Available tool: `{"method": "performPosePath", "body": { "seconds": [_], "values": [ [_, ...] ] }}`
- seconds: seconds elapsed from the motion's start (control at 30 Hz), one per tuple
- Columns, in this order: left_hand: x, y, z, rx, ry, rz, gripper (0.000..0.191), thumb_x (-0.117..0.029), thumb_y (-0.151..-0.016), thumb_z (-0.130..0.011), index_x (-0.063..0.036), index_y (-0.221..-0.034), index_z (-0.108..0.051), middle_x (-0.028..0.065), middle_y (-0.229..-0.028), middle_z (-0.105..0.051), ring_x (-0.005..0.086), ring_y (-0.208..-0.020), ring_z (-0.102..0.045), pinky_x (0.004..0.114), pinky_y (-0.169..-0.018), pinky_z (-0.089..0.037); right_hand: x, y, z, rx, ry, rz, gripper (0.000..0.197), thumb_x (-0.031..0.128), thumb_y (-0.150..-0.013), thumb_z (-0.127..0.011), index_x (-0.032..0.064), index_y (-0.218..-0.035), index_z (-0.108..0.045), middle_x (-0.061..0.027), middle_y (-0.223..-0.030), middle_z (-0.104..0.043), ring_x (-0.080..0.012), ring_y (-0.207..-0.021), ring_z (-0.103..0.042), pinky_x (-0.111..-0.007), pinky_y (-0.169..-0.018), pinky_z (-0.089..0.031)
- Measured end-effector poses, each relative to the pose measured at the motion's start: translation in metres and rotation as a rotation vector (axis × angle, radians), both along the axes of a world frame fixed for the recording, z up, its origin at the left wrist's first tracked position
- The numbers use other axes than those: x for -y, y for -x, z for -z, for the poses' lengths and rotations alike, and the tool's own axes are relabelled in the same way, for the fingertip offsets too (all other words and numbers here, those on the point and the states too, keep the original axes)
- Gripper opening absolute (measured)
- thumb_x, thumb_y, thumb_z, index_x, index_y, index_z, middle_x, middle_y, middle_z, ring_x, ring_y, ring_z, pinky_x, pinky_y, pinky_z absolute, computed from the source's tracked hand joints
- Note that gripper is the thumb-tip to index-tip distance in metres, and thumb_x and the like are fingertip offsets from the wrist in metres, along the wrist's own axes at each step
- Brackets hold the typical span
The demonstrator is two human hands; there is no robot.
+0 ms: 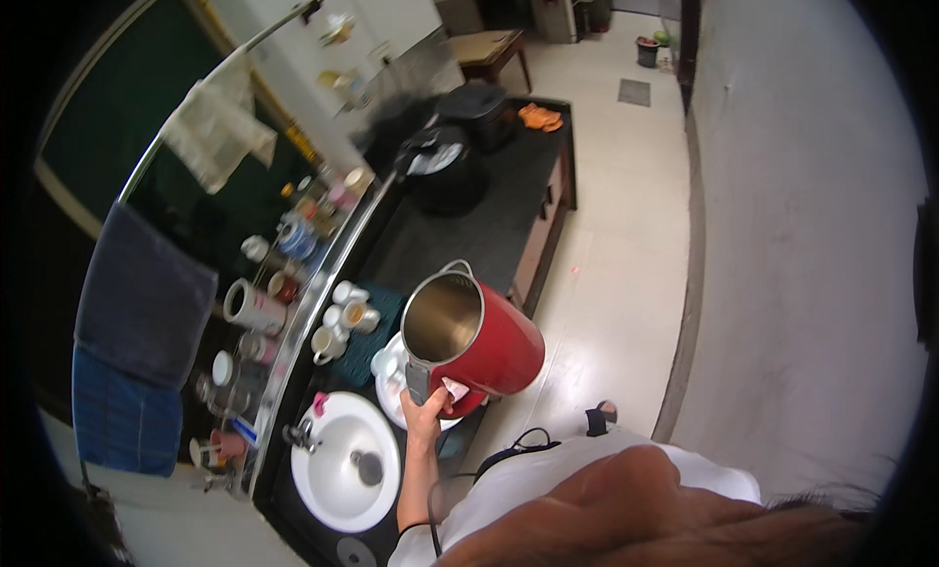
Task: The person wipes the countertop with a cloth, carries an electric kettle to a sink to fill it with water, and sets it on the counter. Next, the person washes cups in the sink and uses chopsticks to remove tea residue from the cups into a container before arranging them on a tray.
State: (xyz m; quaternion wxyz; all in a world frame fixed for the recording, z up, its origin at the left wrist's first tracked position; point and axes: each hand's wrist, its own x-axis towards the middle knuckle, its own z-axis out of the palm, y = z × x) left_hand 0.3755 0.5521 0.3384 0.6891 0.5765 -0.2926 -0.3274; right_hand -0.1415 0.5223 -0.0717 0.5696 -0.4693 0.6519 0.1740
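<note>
My left hand (425, 411) grips the handle of a large red jug (506, 339) with a bare metal inside. The jug is tilted, its open mouth turned up towards the left, and no lid shows on it. Under its lower side is a white basin (390, 391), partly hidden by the jug and my hand. A white oval sink (339, 486) with a metal tap (301, 436) lies left of my forearm. Several white mugs (359, 316) stand by a dark green mat (370, 350) beyond the basin. My right hand is out of view.
Two black lidded containers (451, 178) and an orange cloth (541, 117) sit farther along the black counter (469, 237). Jars and cups crowd the metal ledge (345, 237) at left. Towels (147, 295) hang from a rail. The pale floor (623, 273) runs beside a wall.
</note>
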Motion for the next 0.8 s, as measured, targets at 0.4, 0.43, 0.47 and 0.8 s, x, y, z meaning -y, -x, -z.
{"method": "performPosePath", "body": {
  "seconds": [0.4,0.43,0.47,0.8],
  "values": [
    [0.261,0.089,0.023,-0.012,-0.139,0.223,0.011,-0.007,-0.067,-0.055,0.0012,-0.061,-0.054,0.0051,-0.052,-0.052,0.0113,-0.044,-0.048,0.023,-0.044,-0.038,0.328,-0.021,0.005,0.021,0.636,-0.118,0.026,0.023,-0.073,-0.043,0.004,-0.068,-0.059,-0.0133,-0.072,-0.059,-0.0298,-0.068,-0.055,-0.039,-0.062,-0.043],
    [0.282,0.087,0.026,0.004,-0.147,0.246,0.011,-0.007,-0.068,-0.055,0.0013,-0.06,-0.054,0.0049,-0.052,-0.052,0.011,-0.044,-0.048,0.023,-0.044,-0.038,0.362,-0.038,-0.014,0.086,0.615,0.107,0.026,0.023,-0.075,-0.043,0.0041,-0.068,-0.059,-0.0125,-0.069,-0.059,-0.0277,-0.065,-0.055,-0.037,-0.06,-0.043],
    [0.306,0.083,0.034,0.006,-0.16,0.257,0.012,-0.007,-0.067,-0.056,0.0015,-0.06,-0.054,0.0047,-0.052,-0.052,0.0108,-0.044,-0.048,0.023,-0.043,-0.037,0.389,-0.05,-0.019,0.076,0.627,0.11,0.026,0.023,-0.075,-0.043,0.0041,-0.068,-0.059,-0.0125,-0.069,-0.059,-0.0277,-0.065,-0.055,-0.037,-0.06,-0.043],
    [0.602,0.04,0.041,0.052,-0.268,0.374,0.016,-0.009,-0.065,-0.06,0.0012,-0.055,-0.053,0.0035,-0.048,-0.052,0.009,-0.042,-0.048,0.023,-0.04,-0.037,0.497,0.009,-0.001,0.058,0.3,0.413,0.03,0.031,-0.076,-0.049,0.0015,-0.073,-0.054,-0.0123,-0.064,-0.056,-0.0217,-0.059,-0.053,-0.035,-0.055,-0.042]
  ]
}}
